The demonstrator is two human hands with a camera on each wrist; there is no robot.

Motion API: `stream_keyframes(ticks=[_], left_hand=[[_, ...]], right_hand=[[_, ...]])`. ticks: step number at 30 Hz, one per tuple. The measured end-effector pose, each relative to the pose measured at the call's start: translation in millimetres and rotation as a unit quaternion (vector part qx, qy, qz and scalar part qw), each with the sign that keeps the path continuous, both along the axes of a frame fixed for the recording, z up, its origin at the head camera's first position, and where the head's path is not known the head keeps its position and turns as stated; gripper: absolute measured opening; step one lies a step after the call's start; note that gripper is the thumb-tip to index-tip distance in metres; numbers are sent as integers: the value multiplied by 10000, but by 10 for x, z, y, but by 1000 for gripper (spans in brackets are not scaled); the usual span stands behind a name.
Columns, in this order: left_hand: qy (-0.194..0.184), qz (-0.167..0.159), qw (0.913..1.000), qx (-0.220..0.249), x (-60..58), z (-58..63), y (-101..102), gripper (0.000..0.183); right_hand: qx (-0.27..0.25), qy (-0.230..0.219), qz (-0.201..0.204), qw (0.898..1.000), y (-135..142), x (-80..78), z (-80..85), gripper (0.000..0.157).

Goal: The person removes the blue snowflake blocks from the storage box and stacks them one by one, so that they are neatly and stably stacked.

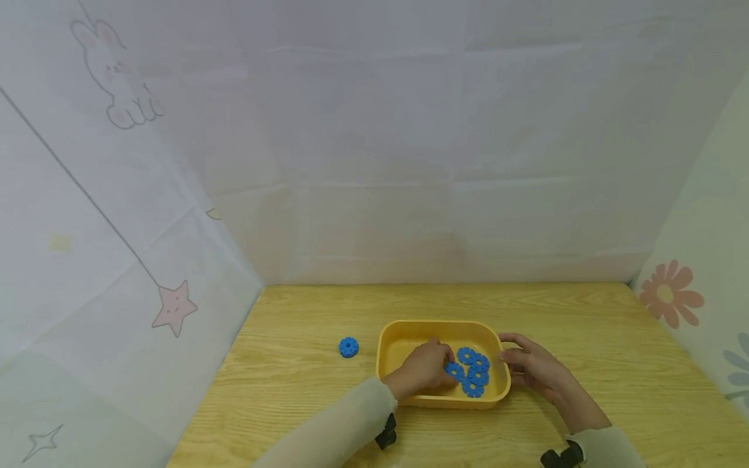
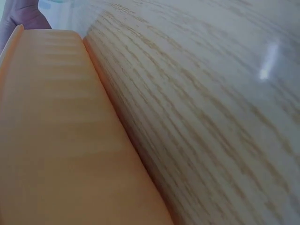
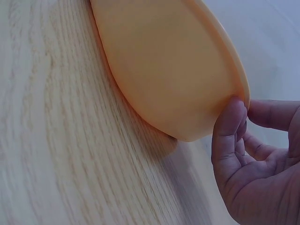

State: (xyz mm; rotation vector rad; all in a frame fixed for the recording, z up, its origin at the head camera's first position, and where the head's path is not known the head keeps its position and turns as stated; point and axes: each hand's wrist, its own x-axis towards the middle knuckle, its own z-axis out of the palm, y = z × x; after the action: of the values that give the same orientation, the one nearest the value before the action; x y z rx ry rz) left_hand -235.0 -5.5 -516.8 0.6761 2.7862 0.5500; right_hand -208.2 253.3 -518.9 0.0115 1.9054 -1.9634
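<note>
A yellow plastic tray (image 1: 445,402) with rounded corners stands on the table. Inside it, toward the right end, lie several flat blue notched discs (image 1: 473,388), some overlapping. My left hand (image 1: 426,365) reaches in over the near wall, and its thumb and fingers pinch a blue notched disc (image 1: 454,372) at the left of the group. In the right wrist view, my right hand (image 3: 255,164) pinches the tray's rim at the right end between thumb and finger. The left wrist view shows the tray's outer wall (image 2: 61,131); the left hand's fingers are hidden there.
Left of the tray, a small pile of blue notched discs (image 1: 348,347) lies on the wood-grain table (image 1: 281,370). Pale printed cloth (image 1: 374,162) hangs behind the table and along both sides.
</note>
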Motion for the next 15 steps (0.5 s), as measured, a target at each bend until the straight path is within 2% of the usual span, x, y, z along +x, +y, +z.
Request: stream_keyframes(ticks=[8,15], left_hand=[[-352,131,9974,610,-19,90,-136,35],[-448,195,9942,957,-61,218,-303,39]], right_hand=[[-27,61,79,9999,-6,10,6,65],[59,-16,-14,10000,-11,4,-5,63]])
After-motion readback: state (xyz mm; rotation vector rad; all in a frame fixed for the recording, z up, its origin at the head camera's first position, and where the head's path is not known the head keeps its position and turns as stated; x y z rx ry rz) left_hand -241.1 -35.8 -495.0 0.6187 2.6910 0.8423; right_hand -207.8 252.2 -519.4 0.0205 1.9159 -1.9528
